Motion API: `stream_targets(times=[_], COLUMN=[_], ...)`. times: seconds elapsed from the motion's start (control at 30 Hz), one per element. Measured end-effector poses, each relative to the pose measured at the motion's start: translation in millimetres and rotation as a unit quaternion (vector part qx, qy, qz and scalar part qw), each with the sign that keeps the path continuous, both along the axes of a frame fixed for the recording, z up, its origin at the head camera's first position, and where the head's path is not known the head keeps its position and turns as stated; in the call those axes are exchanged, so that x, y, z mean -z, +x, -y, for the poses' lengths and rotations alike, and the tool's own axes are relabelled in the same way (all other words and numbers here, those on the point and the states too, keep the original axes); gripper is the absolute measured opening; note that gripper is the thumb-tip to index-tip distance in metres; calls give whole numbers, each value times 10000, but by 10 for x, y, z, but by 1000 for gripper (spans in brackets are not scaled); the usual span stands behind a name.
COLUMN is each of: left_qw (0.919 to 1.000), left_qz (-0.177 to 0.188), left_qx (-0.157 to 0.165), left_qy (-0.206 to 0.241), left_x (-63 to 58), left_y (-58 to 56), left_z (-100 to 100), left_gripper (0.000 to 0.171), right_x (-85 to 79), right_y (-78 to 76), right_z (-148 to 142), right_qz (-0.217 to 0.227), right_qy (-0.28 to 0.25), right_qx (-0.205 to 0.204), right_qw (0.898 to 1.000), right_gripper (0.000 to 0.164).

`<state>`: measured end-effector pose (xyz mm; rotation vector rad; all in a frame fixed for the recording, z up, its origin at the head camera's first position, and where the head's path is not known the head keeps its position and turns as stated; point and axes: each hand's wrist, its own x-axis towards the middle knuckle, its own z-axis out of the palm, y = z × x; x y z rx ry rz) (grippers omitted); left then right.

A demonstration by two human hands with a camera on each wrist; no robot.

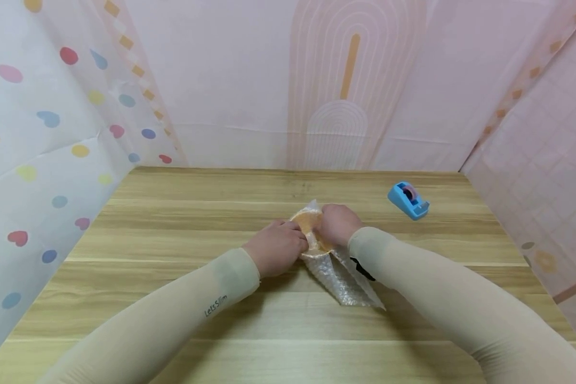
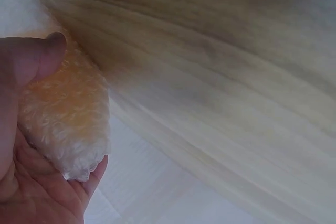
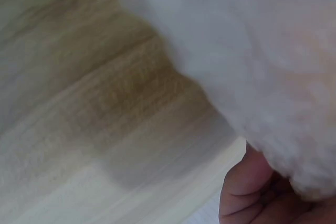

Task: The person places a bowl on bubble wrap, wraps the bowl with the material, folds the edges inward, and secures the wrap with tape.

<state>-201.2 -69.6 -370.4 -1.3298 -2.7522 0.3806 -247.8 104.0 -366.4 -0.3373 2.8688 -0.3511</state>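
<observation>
Between the two hands is an orange object [image 1: 308, 220] covered by clear bubble wrap [image 1: 336, 280]; its exact kind does not show through the layers. My left hand [image 1: 276, 248] grips the bundle from the left. In the left wrist view, the thumb presses on the wrapped orange part [image 2: 73, 95] and the fingers lie beneath it. With curled fingers, my right hand [image 1: 338, 224] holds the wrap at the bundle's right far side. A loose flap of wrap hangs toward the near side under the right forearm. In the right wrist view, whitish wrap [image 3: 247, 61] fills the upper right.
A blue tape dispenser [image 1: 410, 202] with a pinkish roll stands at the back right of the wooden table [image 1: 197, 208]. A patterned cloth [image 1: 230, 80] walls off the back and both sides. A small black item [image 1: 363, 269] shows beneath the right wrist.
</observation>
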Motion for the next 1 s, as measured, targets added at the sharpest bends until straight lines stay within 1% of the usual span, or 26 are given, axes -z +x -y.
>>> stream_targets(times=[0.23,0.33,0.47,0.63,0.83,1.0], left_qw=[9999,9998,9997,9998,9998,9999], left_qz=[38,5,-35,10,11,-24], left_qx=[-104,-127,-126,-152,-113,-57], left_qy=[-120,-166,-192,-145,-149,-106], left_x=[-14,-17,-22,-14,-24,-40], left_y=[13,14,15,17,20,27], left_z=[-19,-25,-30,-36,-42,-32], left_gripper=[20,20,20,17,19,16], right_x=[5,-23,-90,-164,-199,-208], right_y=[-1,16,62,139,272,412], right_z=[-72,-103,-162,-309,-555,-710], right_qz=[212,302,436,693,1181,1797], right_qy=[-363,-522,-672,-899,-1015,-1148], right_qx=[82,153,226,210,150,288], right_qw=[9991,9981,9965,9933,9877,9766], right_gripper=[32,38,49,51,55,47])
